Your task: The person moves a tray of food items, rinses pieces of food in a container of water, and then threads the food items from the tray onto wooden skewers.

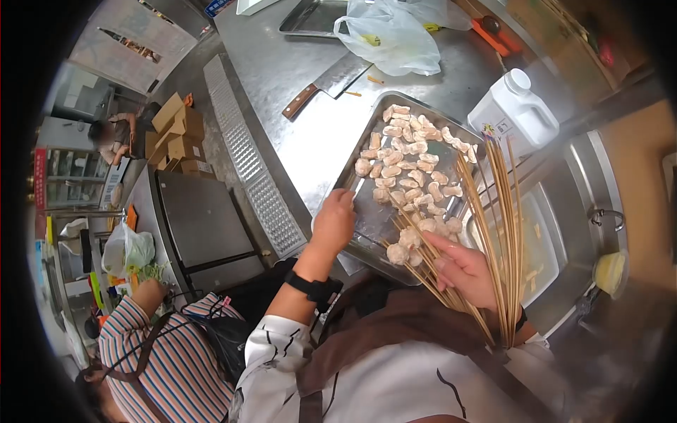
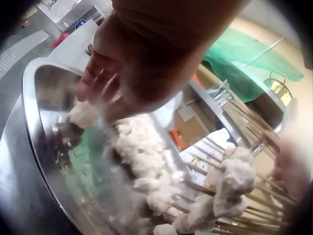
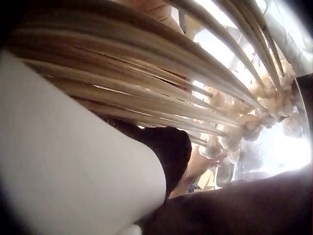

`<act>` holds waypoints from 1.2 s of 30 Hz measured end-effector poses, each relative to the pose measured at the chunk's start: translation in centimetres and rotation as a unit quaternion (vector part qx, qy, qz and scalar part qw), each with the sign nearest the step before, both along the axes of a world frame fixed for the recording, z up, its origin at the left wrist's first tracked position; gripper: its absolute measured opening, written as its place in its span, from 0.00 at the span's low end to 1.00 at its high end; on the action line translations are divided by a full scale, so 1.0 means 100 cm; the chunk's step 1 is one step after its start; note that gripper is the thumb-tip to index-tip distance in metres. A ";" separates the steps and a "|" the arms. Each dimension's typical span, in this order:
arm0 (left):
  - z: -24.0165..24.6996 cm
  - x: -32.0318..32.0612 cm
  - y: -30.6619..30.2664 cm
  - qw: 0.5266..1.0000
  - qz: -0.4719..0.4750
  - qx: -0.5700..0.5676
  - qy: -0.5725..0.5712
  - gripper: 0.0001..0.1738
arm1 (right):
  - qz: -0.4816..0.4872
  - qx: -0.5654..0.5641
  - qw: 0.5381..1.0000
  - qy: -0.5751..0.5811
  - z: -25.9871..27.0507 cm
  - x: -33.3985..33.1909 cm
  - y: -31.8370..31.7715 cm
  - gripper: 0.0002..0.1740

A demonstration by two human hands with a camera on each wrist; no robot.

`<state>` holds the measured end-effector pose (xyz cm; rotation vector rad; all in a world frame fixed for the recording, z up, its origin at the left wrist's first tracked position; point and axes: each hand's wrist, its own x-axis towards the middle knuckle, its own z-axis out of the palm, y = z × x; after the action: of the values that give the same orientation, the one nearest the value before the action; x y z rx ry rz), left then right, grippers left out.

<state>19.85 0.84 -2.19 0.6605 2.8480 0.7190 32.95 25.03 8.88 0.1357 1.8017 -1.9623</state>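
My left hand hangs over the left side of a metal tray. In the left wrist view its fingers are loosely bent, fingertips right at a pale ball of food. My right hand holds thin wooden skewers at the tray's near right corner; their tips carry pale, lumpy balls. More long skewers stand beside that hand and cross in front of its wrist. Several floured-looking chunks lie across the tray. Skewers and sleeve hide most of the right hand in the right wrist view.
A cleaver and a plastic bag lie beyond the tray. A white jug stands at its right, above a basin of liquid. Someone in a striped shirt is at lower left; another person sits near boxes.
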 end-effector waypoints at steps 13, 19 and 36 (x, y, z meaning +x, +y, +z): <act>0.016 -0.020 0.017 0.621 0.260 0.593 -0.442 0.17 | 0.031 0.022 0.999 0.004 -0.002 -0.004 -0.002 0.28; 0.053 -0.015 0.049 0.496 0.180 0.697 -0.486 0.19 | 0.036 0.017 0.999 0.021 -0.002 -0.003 0.000 0.28; 0.070 -0.003 0.065 0.478 0.191 0.709 -0.482 0.22 | -0.004 -0.040 0.999 0.011 -0.007 -0.001 -0.003 0.26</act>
<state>19.55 7.34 4.83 -0.3844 0.7811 2.4100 32.83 24.76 8.21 0.0966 1.7358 -2.0462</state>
